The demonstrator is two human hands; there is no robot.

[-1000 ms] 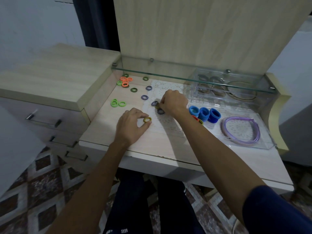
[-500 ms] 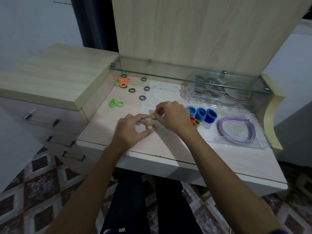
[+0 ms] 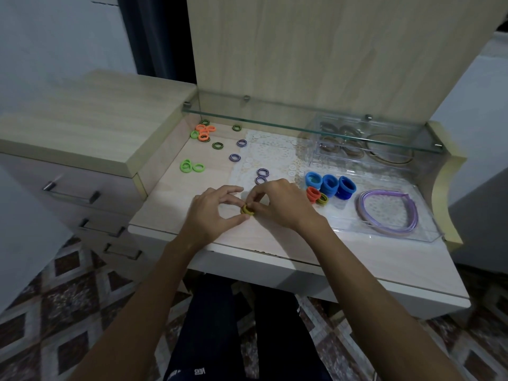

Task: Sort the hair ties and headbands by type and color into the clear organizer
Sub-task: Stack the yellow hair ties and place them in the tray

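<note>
Both hands meet over the desk's front middle, pinching a small stack of olive-yellow hair ties (image 3: 246, 209) between them. My left hand (image 3: 211, 213) holds it from the left, my right hand (image 3: 277, 200) from the right. The clear organizer (image 3: 412, 232) lies at the right, holding blue ties (image 3: 330, 185), orange ties (image 3: 312, 194), olive ties (image 3: 323, 199) and a purple headband (image 3: 387, 213). Loose on the desk are purple ties (image 3: 261, 176), green ties (image 3: 191, 166), an orange pile (image 3: 204, 132) and dark green striped ties (image 3: 217, 145).
A second clear box (image 3: 357, 144) with brownish ties and a headband sits under the glass shelf (image 3: 302, 127) at the back right. A lace mat (image 3: 272, 155) covers the desk's middle. A drawer unit (image 3: 82, 149) stands to the left.
My left hand carried one olive tie toward the middle while my right left the purple ties with another. Both hands have come together and now pinch the olive ties as one stack.
</note>
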